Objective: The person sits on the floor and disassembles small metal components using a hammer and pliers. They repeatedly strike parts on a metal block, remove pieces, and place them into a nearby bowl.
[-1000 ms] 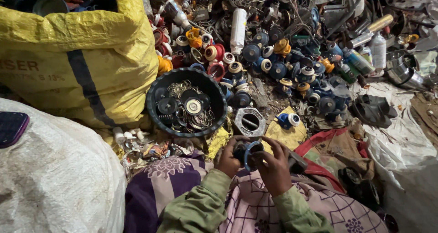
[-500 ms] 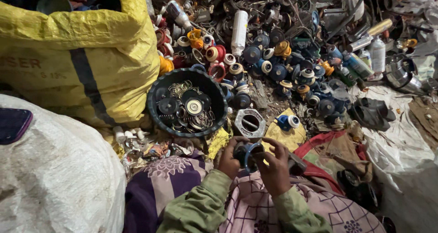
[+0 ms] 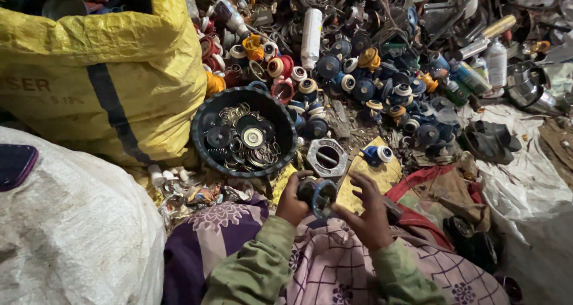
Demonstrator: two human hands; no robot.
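At nine o'clock, a bulging white woven sack (image 3: pixel 71 233), a dark purple flat object (image 3: pixel 15 165) lying on its top edge. Above, at ten o'clock, a yellow woven plastic sack (image 3: pixel 101 72) with a dark stripe, standing open. Just right of it, near centre, a round dark blue plastic tub (image 3: pixel 245 135) filled with small metal rings and discs. At six o'clock, left hand (image 3: pixel 293 202) with fingers curled shut around a small round dark blue cap-like part (image 3: pixel 316 194), thumb up along its side. Right hand (image 3: pixel 367 212) touching the same part from the other side, fingers bent but spread, fingertips on its rim; grip looser than the left. Part held over the lap, just below the tub. Directly above the hands, a grey metal flange plate (image 3: pixel 327 157) with a slotted centre, lying flat. From twelve to two o'clock, a heap of blue, red and orange plastic spools and caps (image 3: pixel 370 84), a white plastic cylinder (image 3: pixel 311 36) lying among them. At three o'clock, a dark rubber sandal (image 3: pixel 489 141) on white sheeting.
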